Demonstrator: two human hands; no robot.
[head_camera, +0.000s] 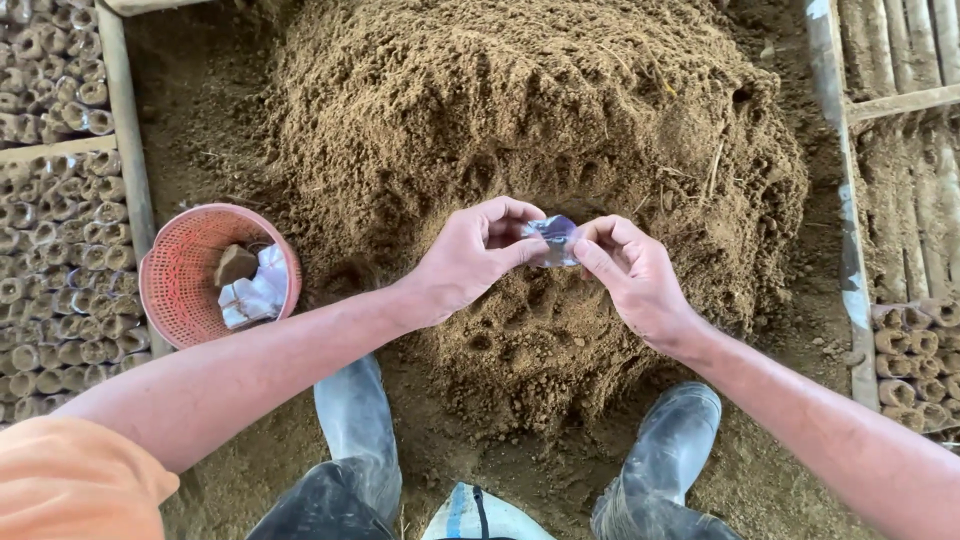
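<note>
Fingers of both hands cover much of the small clear plastic bag (553, 238); the white-and-blue woven sack (480, 515) is cut off by the bottom edge.

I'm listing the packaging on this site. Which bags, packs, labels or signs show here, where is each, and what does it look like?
Small bag: pinched between left hand and right hand over the soil heap; clear, crumpled plastic.
Bag bundle: in the pink basket, left; whitish clear plastic, crumpled.
Filled bags: rows at far left and right; small, round, soil-coloured.
Sack: bottom edge, between the boots; white with blue stripe.
No labels or signs.
</note>
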